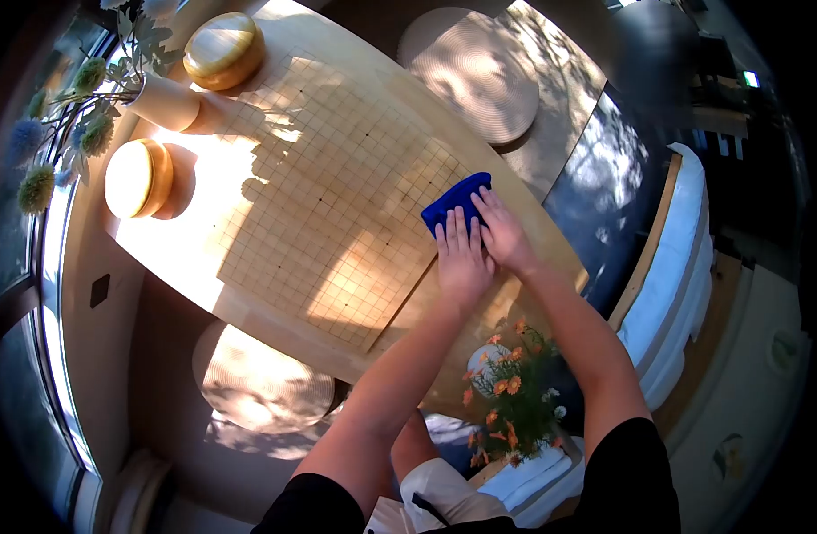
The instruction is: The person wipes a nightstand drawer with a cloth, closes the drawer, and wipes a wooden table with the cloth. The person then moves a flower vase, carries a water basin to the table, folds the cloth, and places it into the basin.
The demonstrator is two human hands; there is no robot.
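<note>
A folded blue cloth (453,201) lies on a wooden go board (337,169), at the board's edge nearest the right side of the view. My left hand (465,262) rests on the cloth's lower part, its fingers stretched out flat. Just to the right, my right hand (508,238) presses on the cloth's right end, also with fingers extended. The two hands are side by side and nearly touching. The cloth's underside and the board beneath it are hidden.
Two round wooden bowls with lids (223,52) (140,178) and a flower vase (165,102) stand at the table's far left. Orange flowers (506,383) are close by my right forearm. Round woven cushions (469,76) (263,377) flank the table (182,283).
</note>
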